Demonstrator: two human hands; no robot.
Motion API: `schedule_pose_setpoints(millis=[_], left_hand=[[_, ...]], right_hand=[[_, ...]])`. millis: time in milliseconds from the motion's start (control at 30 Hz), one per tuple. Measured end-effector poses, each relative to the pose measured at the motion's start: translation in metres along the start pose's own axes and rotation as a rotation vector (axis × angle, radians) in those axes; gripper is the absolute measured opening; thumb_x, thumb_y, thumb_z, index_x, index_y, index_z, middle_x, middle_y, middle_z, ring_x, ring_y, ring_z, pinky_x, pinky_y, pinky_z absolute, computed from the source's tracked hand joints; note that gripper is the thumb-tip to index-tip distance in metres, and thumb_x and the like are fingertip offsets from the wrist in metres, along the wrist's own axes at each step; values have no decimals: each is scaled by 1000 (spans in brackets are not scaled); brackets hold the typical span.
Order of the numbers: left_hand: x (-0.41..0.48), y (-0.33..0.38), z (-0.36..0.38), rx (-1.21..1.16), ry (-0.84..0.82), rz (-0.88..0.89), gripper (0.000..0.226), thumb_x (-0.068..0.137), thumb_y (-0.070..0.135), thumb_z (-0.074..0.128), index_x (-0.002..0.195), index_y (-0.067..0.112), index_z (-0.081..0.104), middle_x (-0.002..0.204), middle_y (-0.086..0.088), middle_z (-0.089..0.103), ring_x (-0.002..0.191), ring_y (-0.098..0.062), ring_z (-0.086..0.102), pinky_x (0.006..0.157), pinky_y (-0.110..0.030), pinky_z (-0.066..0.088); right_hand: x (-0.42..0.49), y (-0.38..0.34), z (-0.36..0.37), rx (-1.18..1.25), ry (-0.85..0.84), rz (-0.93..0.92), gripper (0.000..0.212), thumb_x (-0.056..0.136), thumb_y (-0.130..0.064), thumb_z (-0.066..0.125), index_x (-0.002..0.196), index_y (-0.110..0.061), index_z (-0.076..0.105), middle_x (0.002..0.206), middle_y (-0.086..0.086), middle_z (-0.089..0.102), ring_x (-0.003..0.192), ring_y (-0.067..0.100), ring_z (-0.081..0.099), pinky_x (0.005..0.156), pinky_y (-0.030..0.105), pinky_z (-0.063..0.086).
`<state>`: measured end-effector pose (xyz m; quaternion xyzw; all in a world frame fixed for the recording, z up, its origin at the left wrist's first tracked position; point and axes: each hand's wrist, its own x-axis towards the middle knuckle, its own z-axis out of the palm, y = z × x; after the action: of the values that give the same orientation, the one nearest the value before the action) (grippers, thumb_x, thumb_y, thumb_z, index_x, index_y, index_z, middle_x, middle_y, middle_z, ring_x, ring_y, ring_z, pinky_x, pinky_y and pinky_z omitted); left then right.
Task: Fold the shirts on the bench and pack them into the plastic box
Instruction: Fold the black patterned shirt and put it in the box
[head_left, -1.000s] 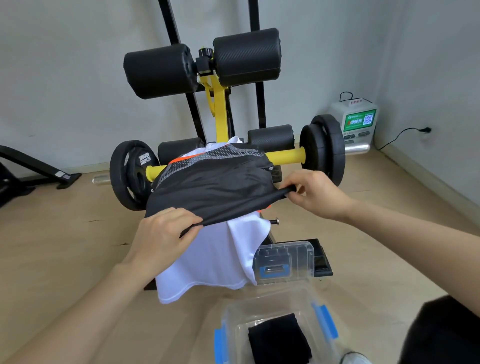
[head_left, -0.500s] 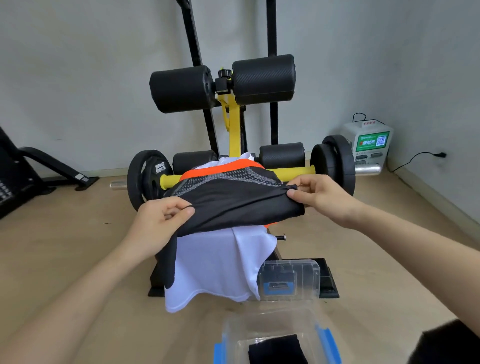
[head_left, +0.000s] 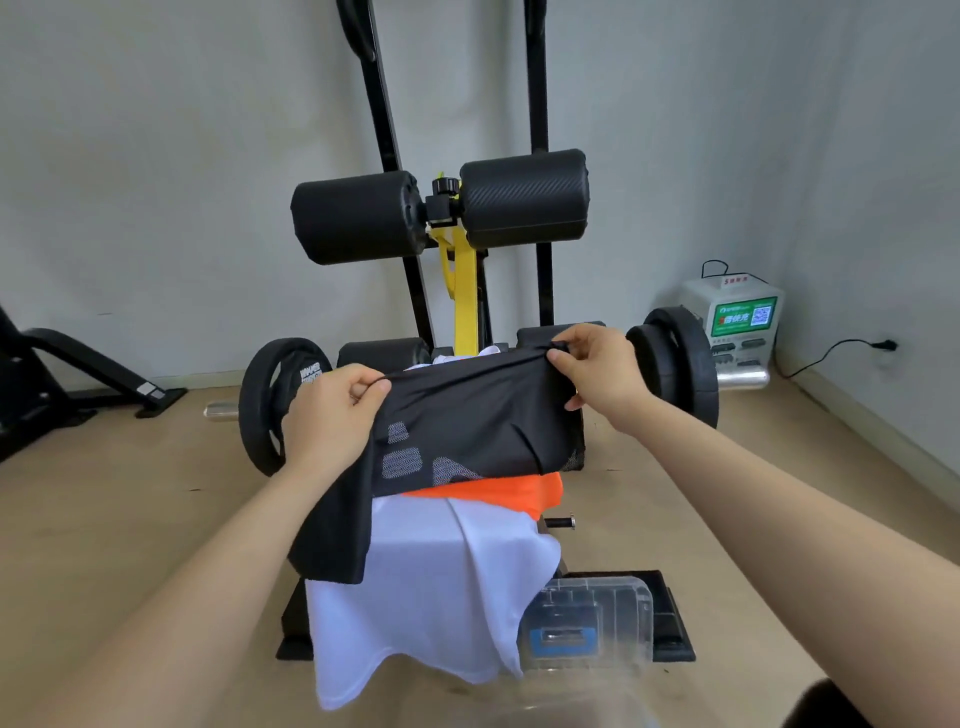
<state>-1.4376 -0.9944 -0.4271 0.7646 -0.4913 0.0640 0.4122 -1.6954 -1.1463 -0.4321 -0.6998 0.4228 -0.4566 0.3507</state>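
Observation:
A black shirt (head_left: 467, 421) with grey mesh patches and an orange part (head_left: 498, 491) lies folded across the bench. My left hand (head_left: 332, 410) pinches its left top corner, and my right hand (head_left: 597, 371) pinches its right top corner, both at the far edge of the fold. A black sleeve (head_left: 332, 530) hangs down on the left. Under it a white shirt (head_left: 431, 587) drapes over the bench's near end. The clear plastic box (head_left: 587, 712) shows only its rim at the bottom edge; its clear lid (head_left: 592, 629) with a blue latch leans against the bench foot.
The bench has black foam rollers (head_left: 441, 213) on a yellow post (head_left: 462, 291) and a barbell with black plates (head_left: 280, 405) across it. A white charging station (head_left: 737, 322) stands at the right wall, a cable beside it. Another black frame (head_left: 78, 374) sits at the left.
Both hands have carried the shirt's near edge up and away, folding it over toward the rollers. The grey and orange part now shows at the near side. The view tilted up, hiding most of the box.

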Motion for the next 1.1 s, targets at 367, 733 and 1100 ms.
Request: schedule_pose_setpoints(millis=[367, 733, 1100], left_hand=[[38, -17, 49, 94, -186, -125, 9, 92, 33, 66, 91, 32, 75, 81, 14, 67, 104, -19, 65, 78, -32, 45], [15, -26, 11, 22, -305, 43, 32, 89, 30, 71, 120, 34, 67, 110, 15, 69, 104, -10, 63, 93, -37, 52], [-52, -39, -50, 347, -427, 210, 45, 53, 73, 72, 81, 39, 59, 89, 22, 56, 88, 3, 53, 64, -25, 45]], right_hand=[[37, 33, 37, -91, -56, 83, 22, 86, -11, 72, 107, -15, 69, 90, 5, 62, 90, 27, 68, 80, 39, 60], [4, 16, 41, -402, -47, -268, 47, 84, -15, 70, 128, -22, 60, 124, 5, 54, 113, 27, 45, 98, 36, 42], [-32, -17, 109, -643, -528, -456, 61, 92, -51, 56, 148, -35, 39, 154, -6, 38, 142, 24, 30, 112, 53, 31]])
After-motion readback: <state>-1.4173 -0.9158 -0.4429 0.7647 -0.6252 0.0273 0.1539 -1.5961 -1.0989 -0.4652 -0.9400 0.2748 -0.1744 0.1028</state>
